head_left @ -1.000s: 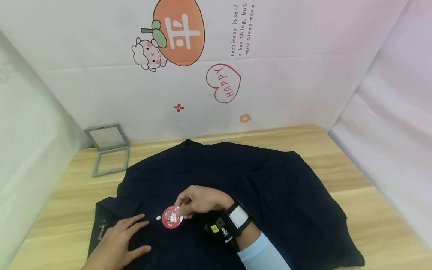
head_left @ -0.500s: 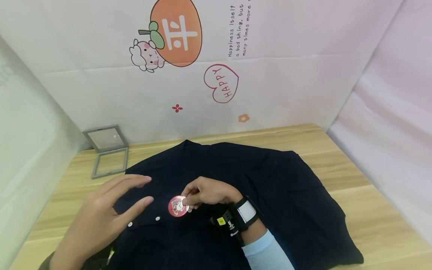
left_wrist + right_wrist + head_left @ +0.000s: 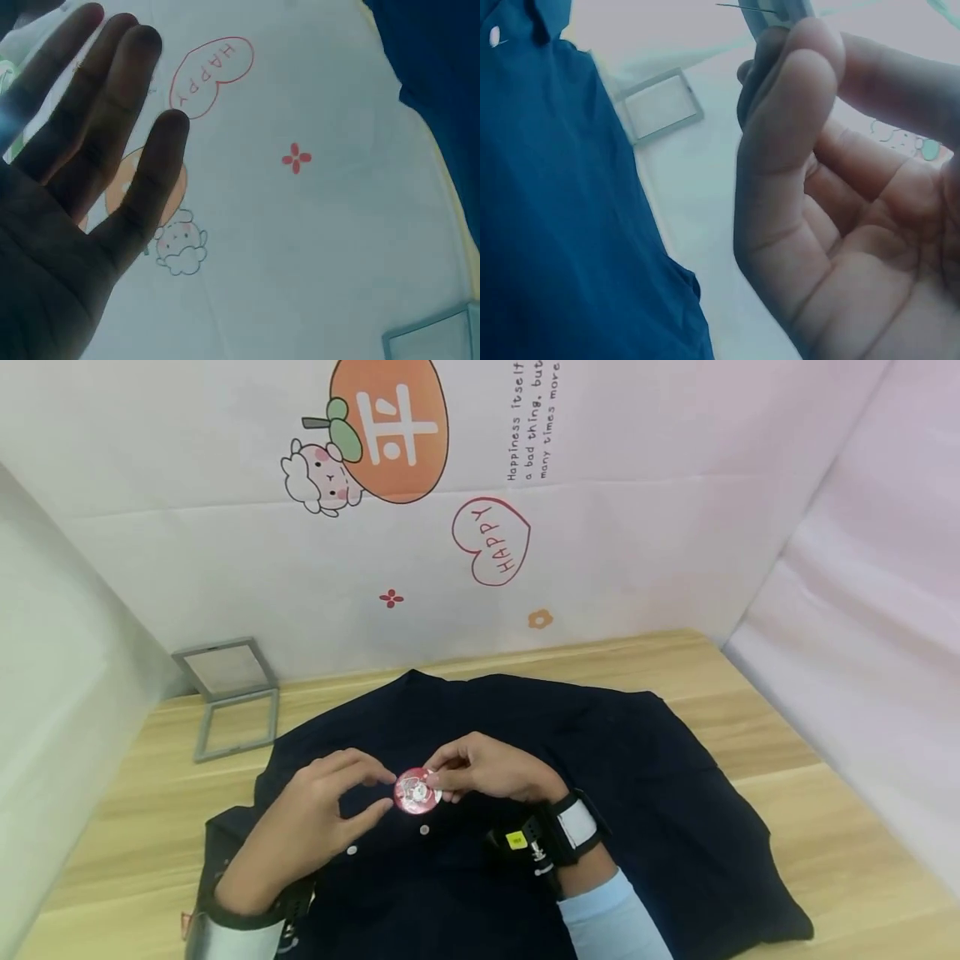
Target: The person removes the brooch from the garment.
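My right hand (image 3: 491,768) pinches a round red pin badge (image 3: 412,792) with a white cartoon figure, between thumb and fingers at its right edge. In the right wrist view, a thin pin needle (image 3: 744,7) sticks out from the badge's back. My left hand (image 3: 315,810) is at the badge's left side, thumb and fingers apart, fingertips right by the rim. The left wrist view shows its fingers (image 3: 150,161) extended, the badge out of that view. Beneath both hands a dark navy shirt (image 3: 600,752) lies spread, with white buttons (image 3: 424,830) along its front.
On the wooden table (image 3: 795,793), at the back left, stands an opened grey hinged frame (image 3: 228,670), its lid leaning against the printed white backdrop (image 3: 645,543). White fabric sides (image 3: 885,635) close in the table left and right.
My right hand has lifted the badge away from the shirt front, upward and rightward in the head view. My left hand has left the shirt and come over to the badge's left edge.
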Motion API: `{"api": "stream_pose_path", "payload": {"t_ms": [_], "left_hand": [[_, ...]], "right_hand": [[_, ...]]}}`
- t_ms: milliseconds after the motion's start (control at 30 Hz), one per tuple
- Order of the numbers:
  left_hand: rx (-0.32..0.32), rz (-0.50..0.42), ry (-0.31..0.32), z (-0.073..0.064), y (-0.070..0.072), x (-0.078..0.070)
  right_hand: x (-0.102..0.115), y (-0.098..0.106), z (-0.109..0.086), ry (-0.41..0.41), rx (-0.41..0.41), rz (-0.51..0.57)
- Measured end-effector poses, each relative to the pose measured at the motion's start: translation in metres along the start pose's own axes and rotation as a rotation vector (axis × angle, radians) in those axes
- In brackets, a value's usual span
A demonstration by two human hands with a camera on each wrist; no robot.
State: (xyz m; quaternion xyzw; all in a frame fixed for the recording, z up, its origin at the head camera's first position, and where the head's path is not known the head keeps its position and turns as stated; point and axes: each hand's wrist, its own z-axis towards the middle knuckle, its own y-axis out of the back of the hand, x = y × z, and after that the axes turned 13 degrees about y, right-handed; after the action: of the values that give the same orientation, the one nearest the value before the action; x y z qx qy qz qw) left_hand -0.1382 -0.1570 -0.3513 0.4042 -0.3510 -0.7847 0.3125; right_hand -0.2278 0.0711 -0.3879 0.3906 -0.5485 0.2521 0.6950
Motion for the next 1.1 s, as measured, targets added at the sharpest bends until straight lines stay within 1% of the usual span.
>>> {"api": "stream_pose_path", "payload": {"t_ms": [133,333,400,633,733,933,1100], "left_hand": [[0.029,0.011,0.013,0.000,-0.004,0.001],[0.048,0.050,0.050,0.002,-0.013,-0.002],[0.043,0.049,0.050,0.003,-0.015,-0.003],[-0.012,0.031,0.007,0.007,-0.018,-0.003],[-0.011,0.034,0.005,0.007,-0.019,-0.002],[0.011,0.039,0.014,0.008,-0.021,-0.003],[-0.016,0.046,0.015,0.007,-0.024,-0.004]], "right_hand": [[0.002,0.003,-0.004,-0.008,-0.034,0.011],[0.002,0.008,-0.007,-0.021,-0.063,0.014],[0.002,0.008,-0.007,-0.020,-0.064,0.014],[0.003,0.007,-0.004,-0.020,-0.033,0.039],[0.004,0.007,-0.004,-0.020,-0.027,0.044],[0.006,0.006,-0.005,-0.009,-0.037,0.043],[0.007,0.006,-0.004,-0.009,-0.055,0.033]]}}
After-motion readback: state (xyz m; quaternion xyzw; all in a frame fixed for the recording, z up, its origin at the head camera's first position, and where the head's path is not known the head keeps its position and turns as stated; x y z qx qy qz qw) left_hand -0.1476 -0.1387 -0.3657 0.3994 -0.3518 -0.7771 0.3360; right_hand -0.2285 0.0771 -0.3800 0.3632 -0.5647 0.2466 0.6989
